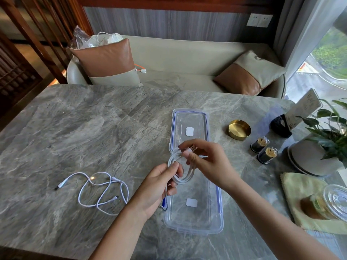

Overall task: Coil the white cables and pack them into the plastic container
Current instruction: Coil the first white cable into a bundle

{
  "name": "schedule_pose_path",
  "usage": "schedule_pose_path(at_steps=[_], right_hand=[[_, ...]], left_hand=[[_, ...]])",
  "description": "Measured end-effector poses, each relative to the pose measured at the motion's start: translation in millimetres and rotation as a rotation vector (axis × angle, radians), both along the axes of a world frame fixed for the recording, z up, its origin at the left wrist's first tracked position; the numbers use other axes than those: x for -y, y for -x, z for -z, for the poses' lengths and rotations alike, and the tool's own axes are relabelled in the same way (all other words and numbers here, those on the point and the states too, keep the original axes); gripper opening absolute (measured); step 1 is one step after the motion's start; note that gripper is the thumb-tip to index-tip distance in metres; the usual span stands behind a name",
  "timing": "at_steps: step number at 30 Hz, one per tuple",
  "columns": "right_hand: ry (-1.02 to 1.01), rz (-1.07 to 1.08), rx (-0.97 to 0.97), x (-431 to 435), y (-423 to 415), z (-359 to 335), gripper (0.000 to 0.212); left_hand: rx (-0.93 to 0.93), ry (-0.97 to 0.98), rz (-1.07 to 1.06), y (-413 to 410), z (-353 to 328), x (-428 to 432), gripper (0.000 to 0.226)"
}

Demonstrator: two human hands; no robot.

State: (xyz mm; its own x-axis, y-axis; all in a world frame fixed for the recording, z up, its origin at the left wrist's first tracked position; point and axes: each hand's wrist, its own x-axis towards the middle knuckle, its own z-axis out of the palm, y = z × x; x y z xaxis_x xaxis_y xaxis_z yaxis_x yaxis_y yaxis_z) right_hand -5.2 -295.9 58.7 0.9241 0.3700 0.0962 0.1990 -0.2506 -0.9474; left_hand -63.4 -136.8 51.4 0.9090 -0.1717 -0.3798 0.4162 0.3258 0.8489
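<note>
A long clear plastic container with blue trim [195, 222] is found open on the grey marbled stone surface [93, 128], lying lengthwise away from the person. Whether its far portion, outlined in blue, is a separate lid cannot be determined.

A coiled white cable [185, 181] is held above the middle of the container, clear of its floor. The coil is gripped at its near-left side by the left hand [161, 184], with thumb and fingers curled round the gathered loops. The plug end of the same cable is pinched between the thumb and forefinger of the right hand [206, 162], at the top of the coil; the remaining fingers are loosely bent.

A second loose white cable [101, 183] is observed lying uncoiled in irregular loops on the surface, well to the left of the container and apart from both hands.

To the right of the container, a round brass dish [239, 129] and two small dark toothpick holders [263, 150] are noted. Further right, a potted green plant [330, 136], a pale green cloth [300, 194] and a lidded glass jar [330, 201] resting on it are recorded. A beige sofa [187, 59] with two tan-and-cream cushions stands beyond the far edge.
</note>
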Motion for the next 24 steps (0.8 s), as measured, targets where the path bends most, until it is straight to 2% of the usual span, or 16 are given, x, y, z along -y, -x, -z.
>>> schedule_pose_path(at_steps=[2, 5, 7, 12, 19, 21, 24], right_hand=[[-0.04, -0.02, -0.036, -2.1, 1.3, -0.2, 0.013], [-0.142, -0.118, -0.26, -1.2, 0.5, -2.3, 0.017], [-0.129, -0.177, -0.34, 1.2, -2.1, -3.3, 0.018], [-0.087, -0.248, -0.298, 4.5, -4.7, -8.3, 0.015], [-0.223, -0.271, -0.444, 8.2, -5.2, -8.6, 0.012], [-0.219, -0.285, -0.454, 9.2, -5.4, -9.0, 0.011], [-0.227, -0.276, -0.474, 11.2, -5.5, -7.9, 0.01]], left_hand=[[0.007, -0.009, 0.011, 0.2, 1.0, -1.1, 0.018], [0.021, -0.068, 0.023, 1.1, 0.4, -1.3, 0.02], [0.045, -0.167, 0.035, 2.5, 1.8, -1.5, 0.018], [0.152, -0.328, 0.02, 6.6, 5.5, 1.3, 0.024], [0.292, -0.549, -0.098, 2.7, 18.5, -2.4, 0.027], [0.244, -0.513, -0.087, 3.6, 19.4, -3.0, 0.023], [0.065, -0.249, -0.044, 4.3, 19.6, -6.4, 0.02]])
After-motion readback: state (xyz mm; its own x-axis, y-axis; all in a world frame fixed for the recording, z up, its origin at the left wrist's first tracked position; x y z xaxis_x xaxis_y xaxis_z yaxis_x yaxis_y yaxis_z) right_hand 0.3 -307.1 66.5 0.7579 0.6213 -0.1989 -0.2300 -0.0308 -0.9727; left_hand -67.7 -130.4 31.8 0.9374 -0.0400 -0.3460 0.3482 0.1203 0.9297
